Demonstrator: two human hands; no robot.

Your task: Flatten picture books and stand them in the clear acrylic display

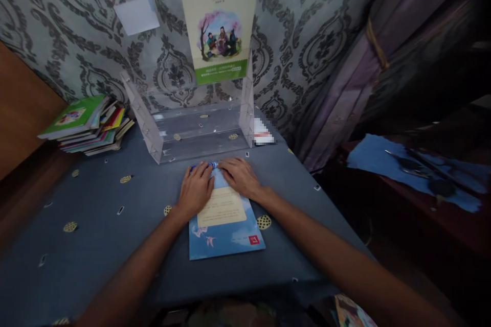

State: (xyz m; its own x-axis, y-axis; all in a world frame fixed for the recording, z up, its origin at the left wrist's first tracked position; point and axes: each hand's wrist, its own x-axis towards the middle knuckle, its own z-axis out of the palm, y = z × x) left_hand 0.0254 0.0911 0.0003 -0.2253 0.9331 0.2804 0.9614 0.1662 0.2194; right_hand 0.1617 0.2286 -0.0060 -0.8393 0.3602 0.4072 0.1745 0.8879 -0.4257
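A blue book (226, 237) with a cream text panel and a small red square lies flat on the cloth-covered table in front of me. My left hand (196, 188) rests on its upper left part, with the fingers stretched toward the far edge. Across the upper right part lies my right hand (240, 176), palm down, fingers extended toward the left hand. Both hands touch the cover from above, and they partly hide its top end. Just beyond the fingertips stands a clear plastic rack (203, 145) with upright side panels.
Books (95, 127) are stacked at the table's far left. A green and cream poster (218, 25) and a white paper (137, 15) are on the patterned wall. At right, a purple curtain (341, 92) hangs beside a dark surface bearing a blue cloth (379, 158) and tools.
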